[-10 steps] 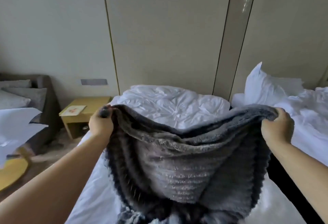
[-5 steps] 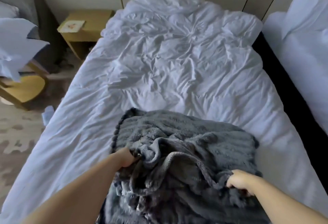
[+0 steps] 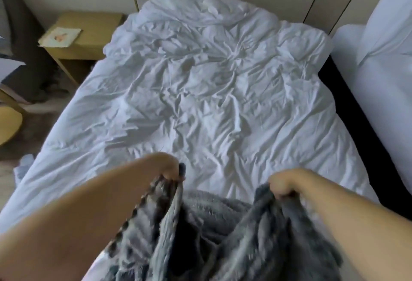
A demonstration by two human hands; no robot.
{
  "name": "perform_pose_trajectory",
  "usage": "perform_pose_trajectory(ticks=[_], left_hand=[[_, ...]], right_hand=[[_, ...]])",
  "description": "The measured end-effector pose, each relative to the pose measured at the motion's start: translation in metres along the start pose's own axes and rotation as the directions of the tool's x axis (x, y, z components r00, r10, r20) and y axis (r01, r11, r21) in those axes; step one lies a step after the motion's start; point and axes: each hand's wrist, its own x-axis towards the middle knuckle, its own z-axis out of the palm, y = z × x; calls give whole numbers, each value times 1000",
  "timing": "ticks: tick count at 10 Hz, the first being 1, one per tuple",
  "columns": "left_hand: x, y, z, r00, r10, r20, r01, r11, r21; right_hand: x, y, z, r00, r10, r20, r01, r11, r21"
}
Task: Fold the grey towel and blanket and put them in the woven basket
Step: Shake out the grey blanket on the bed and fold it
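A fluffy grey blanket (image 3: pixel 214 231) with a bobbled edge hangs bunched at the near end of the white bed (image 3: pixel 200 93). My left hand (image 3: pixel 169 169) grips its left edge in a fist. My right hand (image 3: pixel 283 185) clutches another part of the edge to the right. Both hands hold the fabric lifted above the sheet, about a forearm's length apart. The lower part of the blanket runs out of the frame. No woven basket or towel is in view.
A wooden bedside table (image 3: pixel 84 35) with a paper card on it stands left of the bed's head. A second white bed with a pillow (image 3: pixel 388 35) lies to the right across a dark gap. A yellow round table edge (image 3: pixel 9 122) is at the far left.
The blanket went from stretched wide in the air to lying on the bed, and now both hands have pulled its edges up and toward me. The view has tilted down to the bed.
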Motion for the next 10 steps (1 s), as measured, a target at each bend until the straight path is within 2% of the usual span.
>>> perform_pose_trajectory(ticks=[1,2,3,4,5,6,7,8,9,10], left_hand=[[-19,67,-185,751,-94,-654,-429,683,-591],[28,89,-328,494,-271,-826,-591,593,-548],[56,94,-353,565,-120,-816,-621,590,-516],[96,82,-325,547,-70,-834,-580,687,-438],[148,52,-259,728,-48,-684,-436,737,-516],[196,20,-170,928,-38,-370,-161,856,-491],[220,-23,-72,988,-41,-150,-23,915,-402],[227,-68,4,975,-161,-153,91,918,-386],[218,-88,48,940,-233,-247,80,859,-505],[208,-92,68,916,-285,-282,23,740,-672]], right_hand=[[47,-3,-169,770,352,-532,63,788,612],[50,41,-293,335,612,-716,278,662,696],[65,66,-324,405,657,-636,209,610,764],[107,80,-278,500,602,-623,234,599,766],[153,96,-196,617,587,-523,132,578,805],[176,109,-94,794,574,-199,-167,522,836],[169,110,15,793,603,85,-459,499,735],[146,115,115,660,736,150,-565,354,745],[114,116,178,587,784,202,-455,113,883],[100,115,206,535,781,321,-363,-131,922]])
